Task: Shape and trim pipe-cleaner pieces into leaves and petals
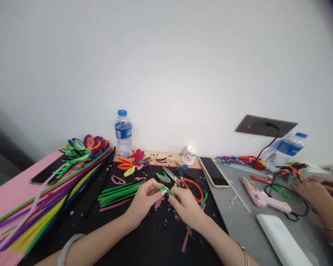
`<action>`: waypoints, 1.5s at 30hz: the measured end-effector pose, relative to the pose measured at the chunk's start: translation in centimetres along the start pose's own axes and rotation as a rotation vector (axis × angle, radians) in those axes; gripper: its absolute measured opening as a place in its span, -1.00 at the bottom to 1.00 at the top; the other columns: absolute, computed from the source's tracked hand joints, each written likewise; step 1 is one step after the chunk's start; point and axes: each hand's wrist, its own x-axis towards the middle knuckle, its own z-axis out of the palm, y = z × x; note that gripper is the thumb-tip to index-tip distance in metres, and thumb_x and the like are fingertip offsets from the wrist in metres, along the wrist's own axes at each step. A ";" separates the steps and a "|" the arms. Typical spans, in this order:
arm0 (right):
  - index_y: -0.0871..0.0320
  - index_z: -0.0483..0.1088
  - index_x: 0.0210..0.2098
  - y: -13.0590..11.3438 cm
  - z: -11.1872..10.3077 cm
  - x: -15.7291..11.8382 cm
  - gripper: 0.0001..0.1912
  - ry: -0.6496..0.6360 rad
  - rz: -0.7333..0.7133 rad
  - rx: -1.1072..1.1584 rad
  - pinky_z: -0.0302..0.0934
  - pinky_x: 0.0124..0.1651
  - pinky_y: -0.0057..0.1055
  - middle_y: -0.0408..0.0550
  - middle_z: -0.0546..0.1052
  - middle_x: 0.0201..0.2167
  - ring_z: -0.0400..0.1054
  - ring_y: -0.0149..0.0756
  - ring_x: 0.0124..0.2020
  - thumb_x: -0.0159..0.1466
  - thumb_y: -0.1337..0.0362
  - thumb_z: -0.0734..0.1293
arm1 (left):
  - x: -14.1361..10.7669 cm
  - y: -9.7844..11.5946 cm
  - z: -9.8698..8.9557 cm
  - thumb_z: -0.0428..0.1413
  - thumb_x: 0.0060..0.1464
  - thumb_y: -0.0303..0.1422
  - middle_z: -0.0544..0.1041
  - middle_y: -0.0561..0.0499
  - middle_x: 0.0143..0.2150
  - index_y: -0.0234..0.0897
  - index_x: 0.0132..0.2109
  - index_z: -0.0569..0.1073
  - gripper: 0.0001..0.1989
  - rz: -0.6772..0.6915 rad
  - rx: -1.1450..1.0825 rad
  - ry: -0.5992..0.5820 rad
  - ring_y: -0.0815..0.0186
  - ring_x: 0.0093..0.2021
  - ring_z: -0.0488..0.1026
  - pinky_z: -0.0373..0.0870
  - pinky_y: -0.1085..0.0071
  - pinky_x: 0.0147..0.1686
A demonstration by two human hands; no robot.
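My left hand [145,197] and my right hand [185,204] meet over the black mat [155,240], fingers pinched on a small green pipe cleaner piece [166,190] between them. A bit of pink shows just below the fingertips. Left of my left hand lies a bundle of green pipe cleaners [119,194] with some pink ones. Beyond my right hand are scissors [172,174] with orange handles. Under my right wrist a green and pink strand [186,238] sticks out. Small bent loops, one of them pink and green [163,178], lie behind my hands.
Long coloured pipe cleaners [44,207] spread at left, near a dark phone [48,171]. A water bottle [124,135] and paper cup [189,155] stand by the wall. At right are a phone [214,172], a pink glue gun [262,197], a white box [283,240] and another person's hands [310,192].
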 end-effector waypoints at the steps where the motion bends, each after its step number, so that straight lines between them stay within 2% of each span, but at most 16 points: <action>1: 0.12 0.10 -0.56 0.1 0.2 0.0 -0.69 0.021 -0.002 -0.006 -0.05 -0.50 -0.51 -0.25 0.21 -0.63 0.12 -0.43 -0.59 0.32 0.25 0.10 | 0.0 0.0 0.1 0.18 -0.01 -0.32 0.45 0.07 -0.41 -0.31 -0.41 0.34 -0.81 0.023 0.058 0.003 0.47 -0.53 0.31 0.27 0.53 -0.51; 7: 0.11 0.10 -0.50 1.0 0.0 0.3 -0.77 0.149 0.017 -0.186 -0.03 -0.45 -0.48 -0.20 0.27 -0.56 0.17 -0.38 -0.53 0.30 0.34 0.09 | -0.1 -0.1 -0.4 0.07 0.09 -0.30 0.33 0.10 -0.50 -0.31 -0.41 0.35 -0.82 0.169 0.467 -0.020 0.44 -0.55 0.28 0.24 0.51 -0.53; 12: 0.11 0.07 -0.53 1.1 -0.1 0.4 -0.75 0.137 -0.050 -0.181 -0.04 -0.44 -0.48 -0.21 0.24 -0.57 0.15 -0.39 -0.53 0.29 0.34 0.12 | -0.2 0.2 -0.8 -0.03 0.17 -0.32 0.31 0.10 -0.62 -0.30 -0.59 0.28 -0.63 0.286 0.737 -0.068 0.41 -0.54 0.27 0.20 0.49 -0.46; 17: 0.11 0.05 -0.53 1.2 0.4 0.6 -0.73 0.144 -0.047 0.069 -0.02 -0.46 -0.51 -0.25 0.16 -0.60 0.09 -0.43 -0.55 0.32 0.29 0.09 | -0.2 0.1 -0.8 -0.08 0.20 -0.31 0.38 0.07 -0.59 -0.30 -0.58 0.29 -0.61 0.276 0.710 -0.125 0.41 -0.53 0.30 0.22 0.48 -0.41; 20: 0.11 0.04 -0.53 1.2 1.0 0.6 -0.70 0.111 -0.060 0.119 -0.02 -0.47 -0.51 -0.26 0.13 -0.60 0.06 -0.43 -0.57 0.34 0.25 0.05 | -0.4 0.1 -0.6 -0.08 0.20 -0.31 0.38 0.07 -0.59 -0.30 -0.58 0.31 -0.61 0.272 0.650 -0.130 0.40 -0.53 0.32 0.22 0.49 -0.43; 24: 0.11 0.02 -0.55 1.0 1.7 0.3 -0.68 0.160 -0.080 -0.038 -0.05 -0.50 -0.49 -0.25 0.14 -0.63 0.07 -0.43 -0.60 0.35 0.28 0.01 | -0.8 -0.2 -0.2 -0.06 0.17 -0.34 0.38 0.07 -0.62 -0.31 -0.60 0.32 -0.63 0.248 0.622 -0.105 0.41 -0.56 0.34 0.21 0.51 -0.49; 28: 0.13 0.13 -0.54 0.7 1.9 0.1 -0.70 0.205 -0.130 -0.327 -0.08 -0.50 -0.46 -0.18 0.25 -0.63 0.15 -0.40 -0.62 0.32 0.34 0.02 | -0.8 -0.4 0.3 -0.05 0.11 -0.40 0.35 0.09 -0.68 -0.30 -0.63 0.30 -0.65 0.226 0.655 -0.045 0.42 -0.62 0.29 0.16 0.51 -0.55; 31: 0.15 0.20 -0.52 0.5 2.0 0.2 -0.70 0.214 -0.142 -0.447 -0.09 -0.51 -0.45 -0.14 0.32 -0.63 0.20 -0.39 -0.63 0.32 0.35 0.03 | -0.6 -0.5 0.3 -0.03 0.04 -0.44 0.31 0.11 -0.71 -0.28 -0.66 0.25 -0.67 0.249 0.707 -0.007 0.43 -0.64 0.24 0.11 0.51 -0.58; 39: 0.16 0.24 -0.49 0.2 2.2 0.1 -0.71 0.156 -0.113 -0.498 -0.06 -0.50 -0.45 -0.12 0.40 -0.60 0.29 -0.36 -0.60 0.33 0.34 0.05 | -0.4 -0.8 -0.8 -0.08 0.13 -0.38 0.21 0.14 -0.72 -0.27 -0.67 0.16 -0.60 0.302 0.836 -0.089 0.46 -0.65 0.15 0.04 0.48 -0.56; 42: 0.16 0.25 -0.48 0.1 2.2 0.1 -0.71 0.122 -0.091 -0.496 -0.05 -0.49 -0.45 -0.11 0.42 -0.58 0.32 -0.35 -0.58 0.33 0.35 0.05 | -0.5 -0.7 -0.7 -0.09 0.10 -0.43 0.13 0.15 -0.70 -0.26 -0.66 0.08 -0.63 0.323 0.938 -0.100 0.46 -0.64 0.10 -0.01 0.46 -0.55; 45: 0.16 0.25 -0.48 0.0 2.1 0.1 -0.71 0.097 -0.078 -0.481 -0.05 -0.48 -0.45 -0.11 0.41 -0.58 0.32 -0.35 -0.56 0.33 0.34 0.05 | -0.5 -0.6 -0.6 -0.08 0.06 -0.48 0.13 0.14 -0.67 -0.26 -0.63 0.05 -0.67 0.368 1.027 -0.098 0.44 -0.62 0.09 -0.04 0.44 -0.53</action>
